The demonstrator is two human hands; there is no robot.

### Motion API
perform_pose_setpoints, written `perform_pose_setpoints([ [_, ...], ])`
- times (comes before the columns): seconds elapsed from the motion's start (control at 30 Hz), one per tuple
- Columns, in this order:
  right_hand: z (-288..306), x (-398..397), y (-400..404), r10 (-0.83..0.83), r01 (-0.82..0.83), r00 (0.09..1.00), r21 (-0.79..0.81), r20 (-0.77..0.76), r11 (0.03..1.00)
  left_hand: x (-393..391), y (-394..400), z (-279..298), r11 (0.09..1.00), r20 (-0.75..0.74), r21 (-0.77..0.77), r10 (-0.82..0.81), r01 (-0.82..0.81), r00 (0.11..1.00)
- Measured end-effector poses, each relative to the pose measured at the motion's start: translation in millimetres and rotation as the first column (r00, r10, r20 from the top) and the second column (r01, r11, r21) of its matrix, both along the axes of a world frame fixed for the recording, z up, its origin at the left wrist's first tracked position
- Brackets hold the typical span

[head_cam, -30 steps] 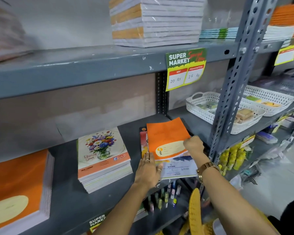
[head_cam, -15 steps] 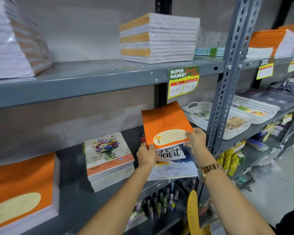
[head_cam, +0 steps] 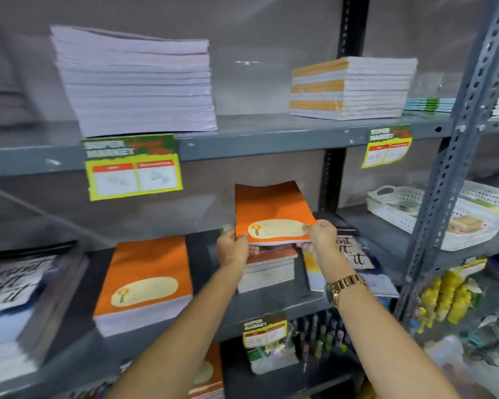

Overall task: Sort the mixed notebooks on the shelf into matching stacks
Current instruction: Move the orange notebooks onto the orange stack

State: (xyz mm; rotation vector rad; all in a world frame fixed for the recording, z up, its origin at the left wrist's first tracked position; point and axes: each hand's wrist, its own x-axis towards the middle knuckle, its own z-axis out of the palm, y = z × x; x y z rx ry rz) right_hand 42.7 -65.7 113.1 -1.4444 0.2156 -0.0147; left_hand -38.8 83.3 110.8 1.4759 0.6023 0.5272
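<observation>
I hold an orange notebook (head_cam: 268, 208) with a cream label in the air above the middle shelf (head_cam: 271, 300). My left hand (head_cam: 231, 249) grips its lower left corner and my right hand (head_cam: 321, 236) its lower right corner. Directly beneath it sits the stack with the flower cover (head_cam: 267, 269), mostly hidden by the notebook and my hands. To the left lies a stack of matching orange notebooks (head_cam: 144, 283). A white notebook with black lettering (head_cam: 355, 254) lies to the right, and a similar lettered stack (head_cam: 15, 300) stands at the far left.
The upper shelf carries a tall white stack (head_cam: 136, 82) and an orange-and-white stack (head_cam: 349, 87). Price tags (head_cam: 133, 168) hang from the shelf edge. A grey perforated upright (head_cam: 455, 156) stands at the right, with white baskets (head_cam: 432, 217) behind it. Pens (head_cam: 320, 335) sit below.
Both hands lifted the orange notebook off the right-hand pile and carried it left, over the flower-cover stack. My view swung left, so the orange stack now shows more fully.
</observation>
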Motion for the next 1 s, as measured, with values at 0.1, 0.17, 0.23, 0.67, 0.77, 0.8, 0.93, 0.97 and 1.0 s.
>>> perform_pose_setpoints([
  [0.1, 2.3, -22.8, 41.4, 0.107, -0.106, 0.994, 0.03, -0.014, 0.994, -24.6, 39.3, 0.9, 0.997, 0.009, -0.005, 0.078, -0.078, 0.997],
  [0.17, 3.2, -38.5, 68.8, 0.17, -0.168, 0.985, 0.054, -0.025, 0.984, -42.5, 64.2, 1.2, 0.994, 0.014, 0.007, 0.106, -0.106, 0.994],
  [0.23, 4.0, -53.2, 94.1, 0.241, -0.238, 0.97, 0.07, -0.033, 0.969, -59.4, 86.8, -0.7, 0.989, 0.001, 0.021, 0.145, -0.145, 0.989],
  [0.67, -25.6, -118.7, 217.6, 0.499, -0.49, 0.855, 0.091, -0.143, 0.867, -150.2, 202.3, -42.7, 0.928, -0.149, 0.09, 0.37, -0.36, 0.917],
  [0.77, -41.7, -121.6, 225.6, 0.434, -0.455, 0.877, -0.071, -0.204, 0.887, -157.4, 208.1, -56.1, 0.934, -0.205, 0.108, 0.357, -0.342, 0.911],
  [0.8, -47.6, -121.4, 226.1, 0.406, -0.444, 0.888, -0.17, -0.218, 0.88, -158.7, 208.0, -59.2, 0.934, -0.223, 0.137, 0.354, -0.33, 0.908],
  [0.93, -51.0, -127.5, 219.7, 0.394, -0.408, 0.907, -0.541, -0.149, 0.736, -161.5, 205.2, -61.4, 0.915, -0.269, 0.315, 0.342, -0.254, 0.9],
  [0.97, -49.4, -127.6, 217.9, 0.407, -0.398, 0.903, -0.615, -0.134, 0.68, -162.7, 203.7, -60.5, 0.902, -0.305, 0.366, 0.348, -0.228, 0.887],
  [1.0, -47.9, -127.1, 216.7, 0.413, -0.374, 0.903, -0.683, -0.117, 0.627, -164.5, 201.7, -59.1, 0.885, -0.353, 0.419, 0.364, -0.202, 0.862],
])
